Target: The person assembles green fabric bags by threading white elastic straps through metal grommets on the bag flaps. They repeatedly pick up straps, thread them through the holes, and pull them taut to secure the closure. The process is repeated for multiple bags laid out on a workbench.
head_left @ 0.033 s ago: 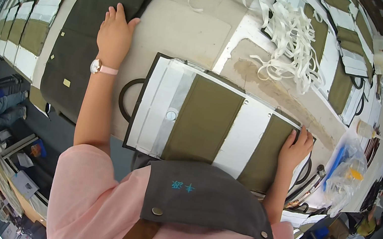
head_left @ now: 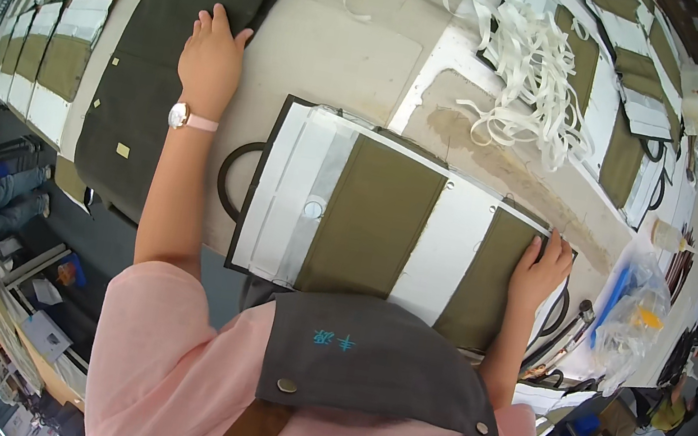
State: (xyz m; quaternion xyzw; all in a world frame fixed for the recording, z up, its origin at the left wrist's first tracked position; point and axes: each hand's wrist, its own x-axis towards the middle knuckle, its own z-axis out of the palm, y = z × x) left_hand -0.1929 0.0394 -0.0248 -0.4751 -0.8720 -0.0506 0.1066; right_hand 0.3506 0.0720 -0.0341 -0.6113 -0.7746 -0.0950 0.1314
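My left hand [head_left: 212,64] lies flat on a dark grey-green bag [head_left: 130,115] with handles at its far end. Its fingers are stretched out and point away from me. In front of me is a flat bag piece [head_left: 372,217] with olive panels, white strips, a dark border and a round snap near its left side. A dark loop handle [head_left: 232,179] sticks out from its left edge. At the piece's right end rests my right hand [head_left: 540,274], palm down, fingers extended over an olive panel near the edge. Neither hand grips anything.
A tangled heap of white tape [head_left: 540,79] lies at the far right of the table [head_left: 330,46]. Similar bag pieces [head_left: 64,59] are stacked at the left, with more [head_left: 620,170] at the right. A clear plastic bag [head_left: 628,331] lies near the right edge.
My left hand has shifted very slightly away from me over the dark bag. My right hand and the bag piece have stayed in place.
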